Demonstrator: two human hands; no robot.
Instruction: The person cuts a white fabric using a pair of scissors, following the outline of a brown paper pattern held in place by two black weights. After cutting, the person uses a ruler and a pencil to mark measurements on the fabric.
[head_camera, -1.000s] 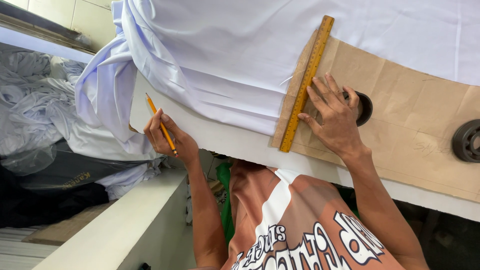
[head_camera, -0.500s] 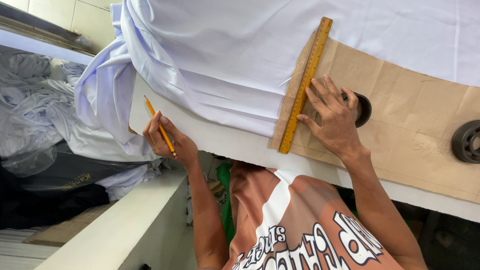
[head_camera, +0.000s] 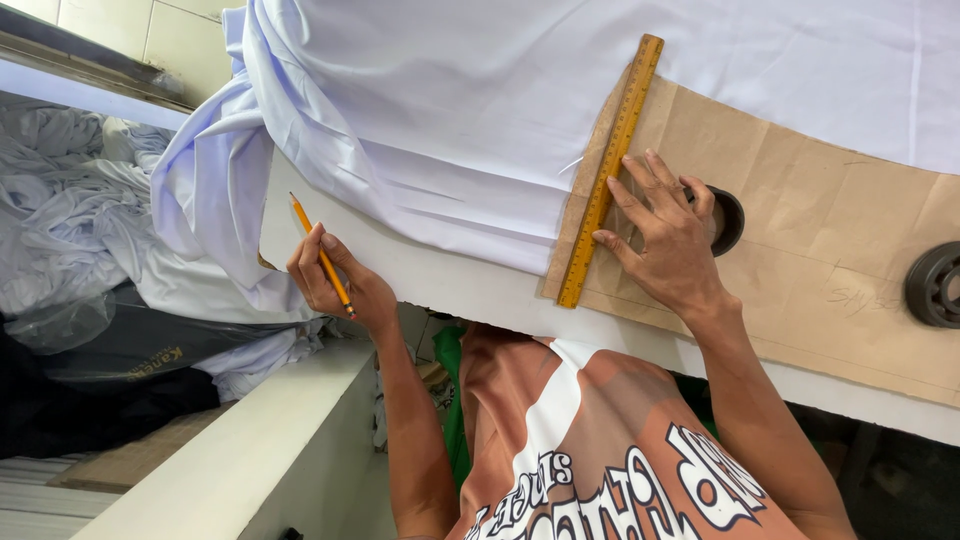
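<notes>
White table (head_camera: 470, 290) by tiled wall; left hand (head_camera: 335, 280) grips pencil (head_camera: 320, 255); right hand (head_camera: 665, 240) splayed on ruler (head_camera: 610, 170).

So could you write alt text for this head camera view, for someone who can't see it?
A person's right hand presses a yellow wooden ruler and a brown paper pattern flat on white fabric spread over a table, while the left hand holds a yellow pencil at the table edge. Round dark weights sit on the paper.
</notes>
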